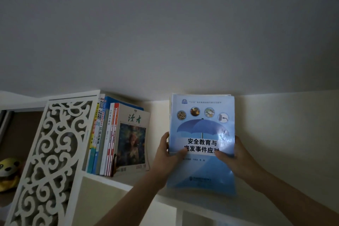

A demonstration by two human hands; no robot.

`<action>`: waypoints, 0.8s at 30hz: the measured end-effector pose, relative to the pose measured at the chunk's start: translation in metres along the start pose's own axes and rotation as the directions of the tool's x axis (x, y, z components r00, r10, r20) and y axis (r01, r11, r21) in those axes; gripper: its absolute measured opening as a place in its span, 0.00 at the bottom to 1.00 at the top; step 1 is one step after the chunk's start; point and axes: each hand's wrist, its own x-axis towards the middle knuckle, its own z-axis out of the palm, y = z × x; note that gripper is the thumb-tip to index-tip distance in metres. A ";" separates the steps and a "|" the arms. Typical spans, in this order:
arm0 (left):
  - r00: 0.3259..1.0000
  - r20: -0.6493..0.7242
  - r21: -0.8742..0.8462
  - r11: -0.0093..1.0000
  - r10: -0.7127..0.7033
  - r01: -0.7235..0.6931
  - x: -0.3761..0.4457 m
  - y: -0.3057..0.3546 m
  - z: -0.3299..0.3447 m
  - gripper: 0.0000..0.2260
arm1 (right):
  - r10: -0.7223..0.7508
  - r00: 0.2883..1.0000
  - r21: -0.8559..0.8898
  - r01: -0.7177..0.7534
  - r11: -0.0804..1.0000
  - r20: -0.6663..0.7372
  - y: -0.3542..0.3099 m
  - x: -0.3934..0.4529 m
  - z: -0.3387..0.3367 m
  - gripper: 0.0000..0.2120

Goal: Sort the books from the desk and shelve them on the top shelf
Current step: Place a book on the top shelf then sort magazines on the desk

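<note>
I have the blue book stack [201,134] gripped by my left hand [165,154] and right hand [236,156], thumbs across the cover, above the top shelf [117,181]; next I'd stand it beside the shelved books [113,139].

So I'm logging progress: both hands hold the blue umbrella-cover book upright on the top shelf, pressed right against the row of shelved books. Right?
Not quite. The head view shows the left hand and right hand holding the blue umbrella-cover book upright on the top shelf, but it stands apart from the row of shelved books, with a bare gap between them.
</note>
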 end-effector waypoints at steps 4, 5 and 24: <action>1.000 0.009 0.009 1.000 -0.017 0.017 0.002 -0.021 -0.001 0.28 | 0.039 0.998 -0.005 -0.039 0.999 0.047 0.025 0.002 0.003 0.25; 1.000 0.007 0.025 1.000 -0.004 0.004 0.004 -0.023 -0.001 0.28 | 0.044 0.997 0.010 -0.045 0.999 0.056 0.026 0.004 0.002 0.26; 0.997 0.072 0.048 0.999 -0.010 0.007 0.015 -0.022 0.009 0.28 | 0.104 0.988 0.012 -0.106 0.994 0.113 0.031 0.014 -0.002 0.46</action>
